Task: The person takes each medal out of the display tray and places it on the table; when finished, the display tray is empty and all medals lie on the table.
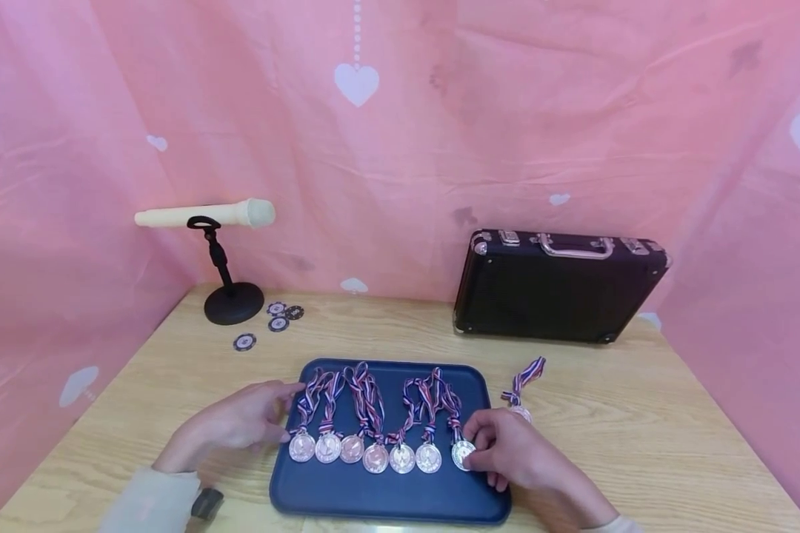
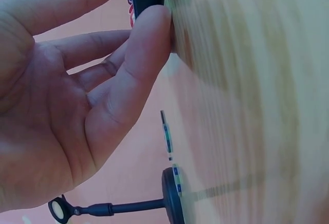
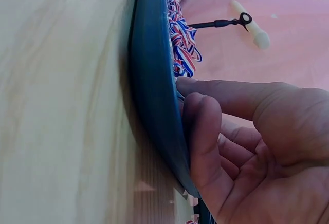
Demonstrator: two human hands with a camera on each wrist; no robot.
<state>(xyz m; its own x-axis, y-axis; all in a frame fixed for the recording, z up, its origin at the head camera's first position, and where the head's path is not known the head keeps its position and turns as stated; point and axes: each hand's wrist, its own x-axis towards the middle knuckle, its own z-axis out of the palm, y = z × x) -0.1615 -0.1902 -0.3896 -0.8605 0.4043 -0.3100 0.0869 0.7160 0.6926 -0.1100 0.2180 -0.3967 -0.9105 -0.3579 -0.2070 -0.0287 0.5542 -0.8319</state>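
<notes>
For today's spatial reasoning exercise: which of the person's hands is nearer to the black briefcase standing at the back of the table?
Right. The right hand rests at the tray's right end, in front of the briefcase; the left hand sits at the tray's left edge, farther away.

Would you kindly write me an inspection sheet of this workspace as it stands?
Surface: wooden table, bearing a blue tray.
Job's things: seven medals with striped ribbons in a row on the tray; an eighth medal lies on the table beside the tray's right edge.
Clutter: four chips, a microphone on its stand, a shut black case at the back.
Grippers: left hand rests at the tray's left edge with fingers straight; right hand pinches the rightmost medal.
Cables: nothing seen.
Surroundings: pink cloth with white hearts on three sides.
</notes>
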